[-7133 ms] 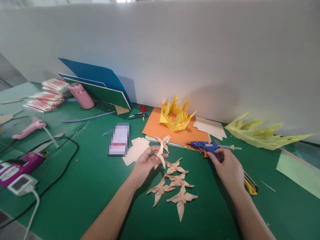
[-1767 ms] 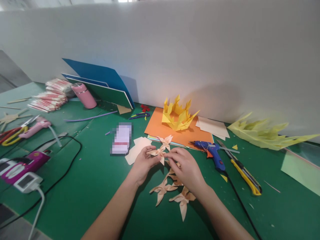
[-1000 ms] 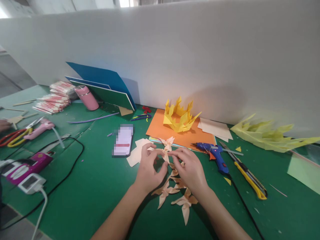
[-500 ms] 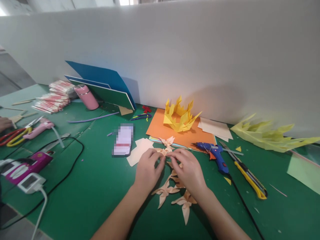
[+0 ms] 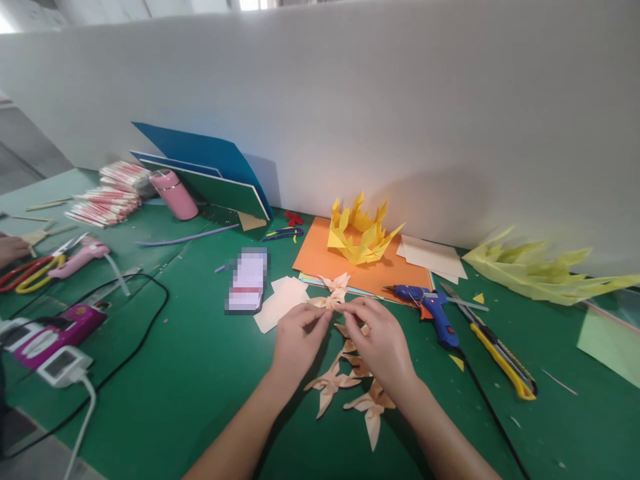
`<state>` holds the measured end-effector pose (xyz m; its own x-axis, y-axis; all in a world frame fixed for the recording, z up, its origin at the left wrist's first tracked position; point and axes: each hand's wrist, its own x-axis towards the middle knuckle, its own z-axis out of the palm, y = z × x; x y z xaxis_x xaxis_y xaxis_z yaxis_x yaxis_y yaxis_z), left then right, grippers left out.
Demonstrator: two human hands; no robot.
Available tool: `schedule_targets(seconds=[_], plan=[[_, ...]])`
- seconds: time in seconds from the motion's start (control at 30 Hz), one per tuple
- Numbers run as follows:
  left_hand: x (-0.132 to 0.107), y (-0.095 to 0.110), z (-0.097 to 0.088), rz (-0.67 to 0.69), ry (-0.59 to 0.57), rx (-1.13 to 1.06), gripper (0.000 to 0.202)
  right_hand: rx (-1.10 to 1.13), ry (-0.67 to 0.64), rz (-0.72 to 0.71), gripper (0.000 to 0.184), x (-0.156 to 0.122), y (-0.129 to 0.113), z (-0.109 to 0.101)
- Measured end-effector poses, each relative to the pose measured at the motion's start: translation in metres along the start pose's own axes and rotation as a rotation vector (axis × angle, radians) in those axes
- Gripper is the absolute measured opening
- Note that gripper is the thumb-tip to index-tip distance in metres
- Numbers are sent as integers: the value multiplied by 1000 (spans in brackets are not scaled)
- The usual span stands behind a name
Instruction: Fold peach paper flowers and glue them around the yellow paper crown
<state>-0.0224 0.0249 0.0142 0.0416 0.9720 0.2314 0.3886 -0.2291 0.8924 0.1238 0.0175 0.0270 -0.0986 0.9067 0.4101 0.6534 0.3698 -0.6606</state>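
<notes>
Green table (image 5: 180, 400), far edge against a white panel (image 5: 400, 120). Both hands meet at mid-table, well in from the near edge. Left hand (image 5: 297, 341): thumb and fingertips pinch a peach paper flower (image 5: 323, 303) from the near left. Right hand (image 5: 383, 337): thumb and index finger pinch the same flower from the right. Two small grips on thin folds; I judge this steadies the paper without crushing its petals. Whether the flower touches the table, I cannot tell.

Just beyond it, another flower (image 5: 337, 285) overlaps the near edge of the orange sheet (image 5: 313, 247). Toward the near edge lie loose flowers (image 5: 330, 382), partly under the right hand, probably grouped there to be within reach.

Blue glue gun (image 5: 440, 317) lies on its side to the right, nozzle over the sheet's near-right corner, cord running to the table's near edge; likely laid on that side for the right hand. Utility knife (image 5: 503, 360) just beside it, blade toward the far edge.

Yellow paper crown (image 5: 357, 243) stands on the sheet, perhaps set back to spare its points. At the left edge, a co-worker's hand (image 5: 12, 249).
</notes>
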Motion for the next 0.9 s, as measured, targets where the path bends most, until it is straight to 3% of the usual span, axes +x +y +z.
schedule_targets(seconds=[0.57,0.9], plan=[[1,1,1,-85,-7,-161,17,43,3,39,24,1,3,0],[2,-2,0,-9,-35,-133,16,40,-13,50,26,3,4,-2]])
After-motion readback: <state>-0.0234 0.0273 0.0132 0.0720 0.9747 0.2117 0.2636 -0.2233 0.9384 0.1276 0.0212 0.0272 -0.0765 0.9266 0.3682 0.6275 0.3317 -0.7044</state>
